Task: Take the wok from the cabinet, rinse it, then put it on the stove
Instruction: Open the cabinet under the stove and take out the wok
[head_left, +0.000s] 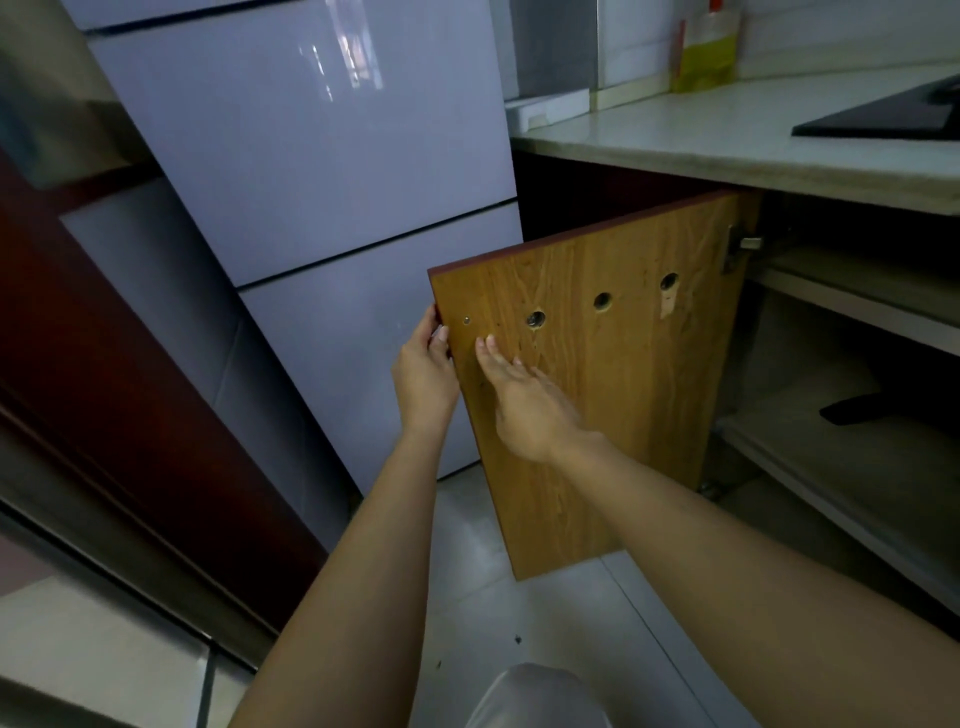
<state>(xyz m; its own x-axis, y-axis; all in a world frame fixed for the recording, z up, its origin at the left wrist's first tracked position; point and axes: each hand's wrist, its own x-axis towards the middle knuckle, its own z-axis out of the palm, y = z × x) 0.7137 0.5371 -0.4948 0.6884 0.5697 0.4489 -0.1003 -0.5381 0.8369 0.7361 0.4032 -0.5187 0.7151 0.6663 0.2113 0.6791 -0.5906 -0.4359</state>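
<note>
The wooden cabinet door under the counter stands swung open, its inner face toward me. My left hand grips the door's free left edge, fingers wrapped around it. My right hand lies flat and open against the inner face, fingers spread. Inside the open cabinet a dark handle juts out over a shelf; the rest of that object is hidden, so I cannot tell if it is the wok. The black stove lies on the counter at the top right.
A tall pale fridge stands just left of the door. The light countertop holds a yellow-green bottle at the back. A dark red door frame runs along the left. Grey floor tiles lie below.
</note>
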